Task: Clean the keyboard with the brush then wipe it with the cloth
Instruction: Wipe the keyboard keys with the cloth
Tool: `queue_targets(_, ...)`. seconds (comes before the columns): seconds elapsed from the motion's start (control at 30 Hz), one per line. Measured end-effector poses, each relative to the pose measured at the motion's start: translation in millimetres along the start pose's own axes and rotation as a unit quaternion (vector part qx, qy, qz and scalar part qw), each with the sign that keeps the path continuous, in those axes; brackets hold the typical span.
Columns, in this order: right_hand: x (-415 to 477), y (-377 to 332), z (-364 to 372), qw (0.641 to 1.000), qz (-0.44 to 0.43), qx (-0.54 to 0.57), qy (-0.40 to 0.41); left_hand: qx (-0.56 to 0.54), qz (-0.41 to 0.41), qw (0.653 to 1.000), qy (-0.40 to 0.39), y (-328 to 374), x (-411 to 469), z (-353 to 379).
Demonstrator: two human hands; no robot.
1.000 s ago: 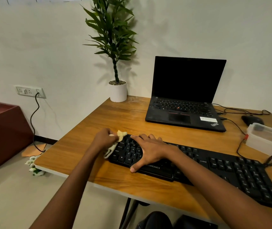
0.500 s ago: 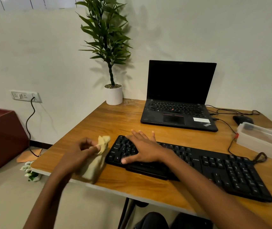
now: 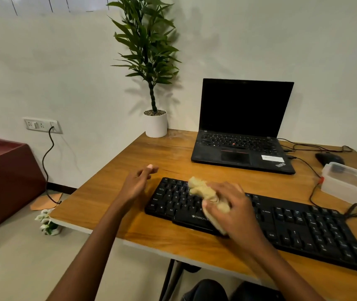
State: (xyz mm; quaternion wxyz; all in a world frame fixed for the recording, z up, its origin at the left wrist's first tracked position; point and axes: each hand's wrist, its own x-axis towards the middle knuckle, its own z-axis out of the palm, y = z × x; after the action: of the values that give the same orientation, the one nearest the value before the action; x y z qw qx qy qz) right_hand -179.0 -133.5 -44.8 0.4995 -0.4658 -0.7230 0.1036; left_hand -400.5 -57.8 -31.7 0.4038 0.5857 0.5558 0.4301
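A black keyboard [image 3: 292,224] lies along the front of the wooden desk [image 3: 173,155]. My right hand [image 3: 234,211] grips a crumpled beige cloth [image 3: 203,192] and holds it on the keys of the keyboard's left half. My left hand [image 3: 137,183] hovers just left of the keyboard's far left corner, fingers relaxed and holding nothing. No brush shows in the head view.
A black open laptop [image 3: 242,131] stands behind the keyboard. A white potted plant [image 3: 155,123] is at the desk's far left corner. A clear plastic box [image 3: 351,183], a mouse [image 3: 328,158] and cables lie at the right. A maroon cabinet [image 3: 6,181] stands left on the floor.
The cloth passed from my left hand to my right hand, which now presses it on the keyboard. My left hand let go and moved up beside the keyboard's left end.
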Motion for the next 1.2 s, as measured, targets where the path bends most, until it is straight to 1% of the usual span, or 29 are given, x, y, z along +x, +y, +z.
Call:
queue_targets(0.03,-7.1,4.4,0.2,0.994,-0.071,-0.084,-0.023,-0.011,-0.020,1.000,-0.010,-11.1,10.9,1.3)
queue_targets(0.07,-14.0,8.7,2.3,0.977,-0.130,-0.163,-0.050,-0.034,-0.040,0.998,-0.031,-19.1,19.1,4.7)
queue_targets(0.1,-19.6,11.9,4.7,0.955,-0.174,-0.227,-0.078,-0.058,-0.054,0.995,-0.057,-24.5,25.9,9.3)
queue_targets(0.13,-23.2,14.0,6.6,0.935,-0.204,-0.269,-0.108,-0.066,-0.057,0.993,-0.079,-26.4,31.2,14.3)
queue_targets(0.17,-25.3,15.5,10.4,0.919,-0.226,-0.292,-0.135,-0.049,-0.050,0.993,-0.092,-30.3,37.4,18.5)
queue_targets(0.2,-25.9,14.9,12.2,0.909,-0.243,-0.302,-0.156,-0.011,-0.029,0.995,-0.090,-33.5,43.8,22.4)
queue_targets(0.27,-24.3,11.0,16.4,0.897,-0.270,-0.306,-0.172,0.067,0.013,0.996,-0.058,-42.1,54.6,27.6)
queue_targets(0.3,-21.6,7.8,21.1,0.893,-0.280,-0.306,-0.172,0.087,0.027,0.995,-0.047,-47.3,58.8,28.0)
queue_targets(0.37,-13.5,-0.8,35.1,0.883,-0.304,-0.311,-0.175,0.101,0.052,0.993,-0.033,-55.3,65.0,27.4)
queue_targets(0.47,1.2,-15.3,71.6,0.861,-0.345,-0.332,-0.170,0.077,0.062,0.995,-0.032,-53.5,63.8,27.5)
queue_targets(0.57,16.3,-28.9,106.6,0.855,-0.358,-0.341,-0.159,0.083,0.097,0.991,-0.040,-52.0,62.8,26.0)
queue_targets(0.63,19.9,-32.6,111.9,0.845,-0.364,-0.353,-0.171,0.087,0.117,0.988,-0.054,-51.8,62.9,25.0)
queue_targets(0.73,10.2,-28.0,86.7,0.834,-0.360,-0.370,-0.194,0.103,0.118,0.986,-0.058,-52.0,63.0,26.5)
queue_targets(0.83,-6.8,-18.9,55.3,0.837,-0.341,-0.373,-0.211,0.124,0.111,0.985,-0.046,-55.2,65.1,25.1)
queue_targets(0.9,-9.9,-16.8,49.5,0.833,-0.341,-0.378,-0.215,0.126,0.105,0.985,-0.046,-58.5,67.7,24.4)
queue_targets(1.03,2.1,-24.3,74.4,0.842,-0.334,-0.379,-0.189,0.116,0.109,0.986,-0.048,-56.6,65.5,26.5)
queue_targets(1.13,3.6,-24.6,88.4,0.869,-0.311,-0.350,-0.159,0.111,0.108,0.986,-0.054,-56.5,64.8,26.0)
queue_targets(1.2,-7.0,-20.6,76.2,0.882,-0.293,-0.336,-0.153,0.124,0.106,0.985,-0.055,-56.4,65.0,26.5)
